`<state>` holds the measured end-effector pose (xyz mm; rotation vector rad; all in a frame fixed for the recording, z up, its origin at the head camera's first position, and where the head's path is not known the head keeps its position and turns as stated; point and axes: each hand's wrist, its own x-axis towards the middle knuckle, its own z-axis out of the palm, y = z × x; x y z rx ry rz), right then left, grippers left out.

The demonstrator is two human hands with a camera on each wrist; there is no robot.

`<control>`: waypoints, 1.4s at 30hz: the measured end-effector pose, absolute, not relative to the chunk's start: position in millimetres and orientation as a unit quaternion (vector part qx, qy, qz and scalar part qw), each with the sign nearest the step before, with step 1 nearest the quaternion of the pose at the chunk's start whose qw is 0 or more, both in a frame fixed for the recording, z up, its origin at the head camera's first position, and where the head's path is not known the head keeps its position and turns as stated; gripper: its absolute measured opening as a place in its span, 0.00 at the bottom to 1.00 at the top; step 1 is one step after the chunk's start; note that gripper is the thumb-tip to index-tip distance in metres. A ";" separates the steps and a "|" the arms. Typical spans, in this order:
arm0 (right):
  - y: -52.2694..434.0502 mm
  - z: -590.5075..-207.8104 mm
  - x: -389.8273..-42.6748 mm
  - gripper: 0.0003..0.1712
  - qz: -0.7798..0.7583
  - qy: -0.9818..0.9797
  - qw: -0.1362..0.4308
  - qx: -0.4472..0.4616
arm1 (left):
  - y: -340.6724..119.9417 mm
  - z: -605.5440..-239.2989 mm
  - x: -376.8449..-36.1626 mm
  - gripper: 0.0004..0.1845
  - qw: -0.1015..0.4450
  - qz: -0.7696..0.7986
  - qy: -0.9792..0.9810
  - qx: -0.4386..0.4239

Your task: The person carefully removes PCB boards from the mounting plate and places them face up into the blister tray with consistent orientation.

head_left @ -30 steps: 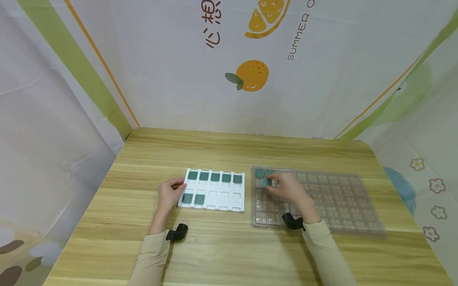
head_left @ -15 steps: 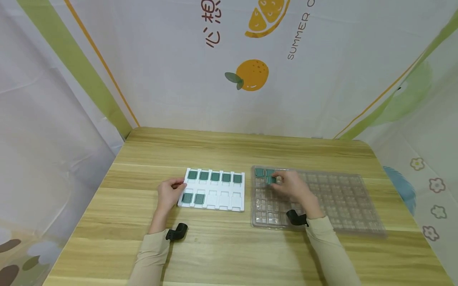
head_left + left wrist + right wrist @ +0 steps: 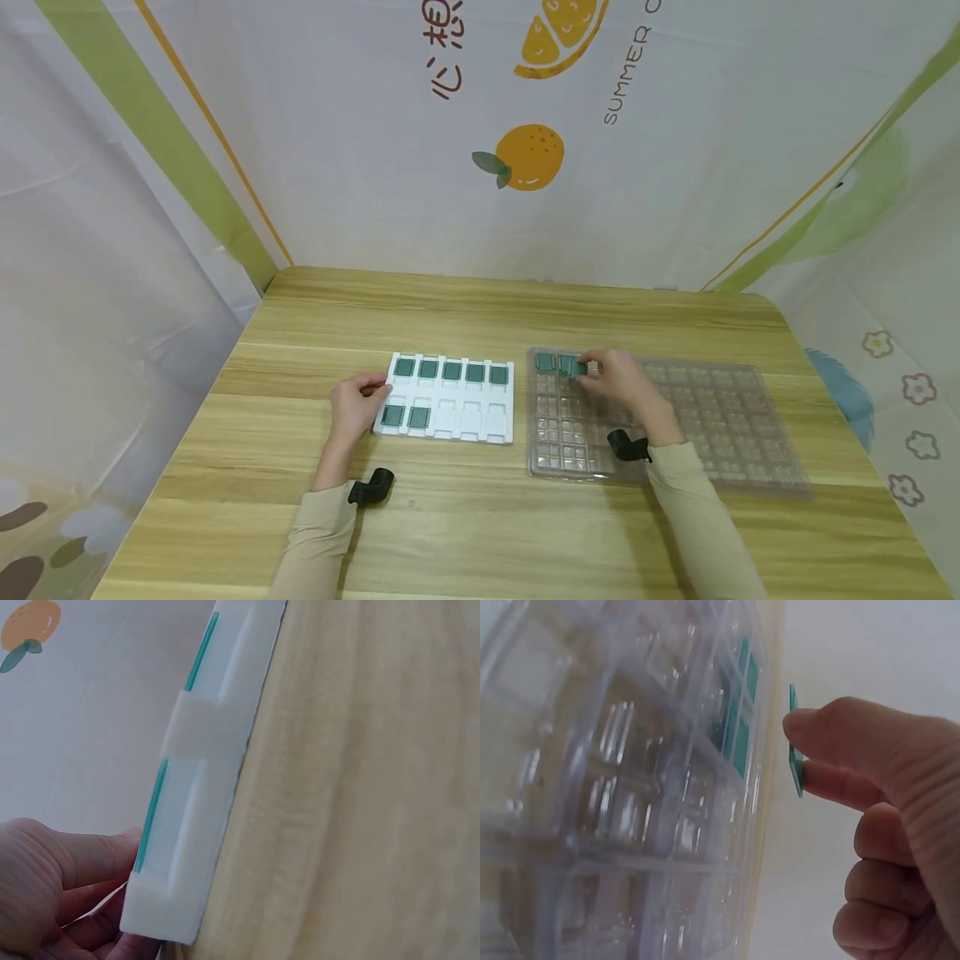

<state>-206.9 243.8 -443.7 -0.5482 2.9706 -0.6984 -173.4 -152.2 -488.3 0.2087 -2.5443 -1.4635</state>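
My left hand [image 3: 356, 408] holds the left edge of a white tray [image 3: 427, 390], the thumb on its rim in the left wrist view. Small green circuit boards [image 3: 452, 372] fill the tray's back row, and two lie at the left of its front row. My right hand [image 3: 624, 385] pinches another green circuit board [image 3: 795, 756] between thumb and finger, above the back left part of a clear plastic tray [image 3: 712, 425]. In the right wrist view this board is apart from the tray. Two boards [image 3: 545, 362] sit in the clear tray's back left pockets.
Both trays lie on a wood-grain table [image 3: 465, 517], side by side with a narrow gap between them. A printed white curtain [image 3: 360, 167] hangs behind the table and at its sides. A black camera mount [image 3: 371, 487] sits on each wrist.
My right hand has moved the pinched circuit board right and slightly back, from left of the second seated board to its right side. My left hand and the white tray stay put.
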 end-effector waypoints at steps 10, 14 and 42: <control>250.3 -447.0 -214.1 0.16 -0.205 0.965 0.000 -0.166 | -152.5 -488.8 -172.4 0.09 0.097 -0.500 -0.858 0.069; 253.0 -449.6 -218.1 0.17 -0.184 0.969 -0.014 -0.167 | -152.4 -490.1 -172.8 0.09 0.098 -0.497 -0.859 0.071; 257.6 -452.3 -224.4 0.17 -0.144 0.977 0.016 -0.157 | -151.9 -488.7 -174.1 0.10 0.090 -0.499 -0.859 0.078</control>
